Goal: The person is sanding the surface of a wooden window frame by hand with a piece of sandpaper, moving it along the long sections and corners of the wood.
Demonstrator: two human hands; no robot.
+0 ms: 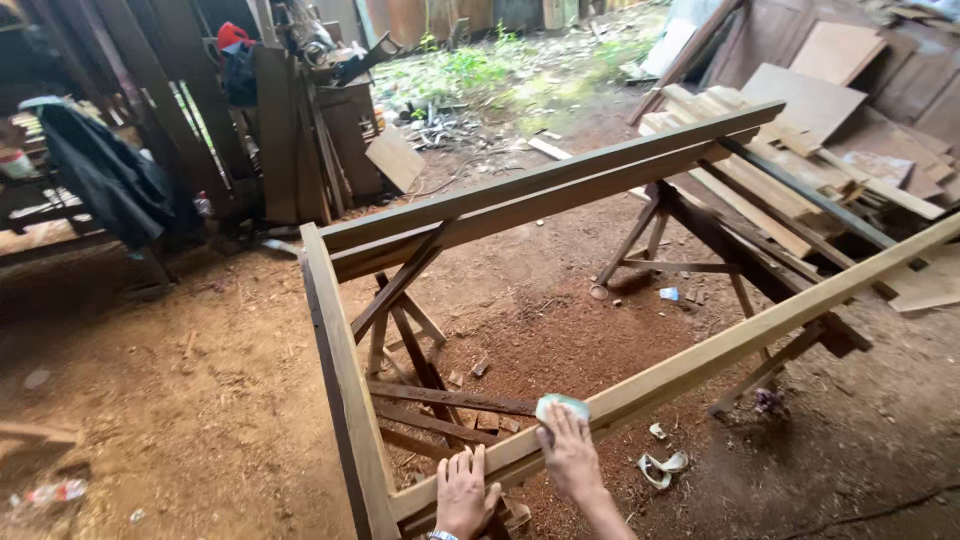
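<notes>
Hands number two: the right hand (572,455) presses one small pale green sanding pad (561,406) with fingers together onto the near pale rail of one large rectangular wooden frame (345,390). The left hand (466,492) lies flat, fingers slightly spread, on the same rail at the near left corner. Two wooden sawhorses (415,340) carry the frame over reddish dirt floor (200,400).

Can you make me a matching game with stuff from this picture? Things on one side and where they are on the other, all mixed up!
Things:
1. left hand
2. right hand
3. dark jacket
4. stacked boards

Places:
A. far right, behind the frame
B. hanging at the left
C. flat on the pale rail, near the corner
D. pressing a small pale pad on the rail

Pairs: 1-C, 2-D, 3-B, 4-A
</notes>
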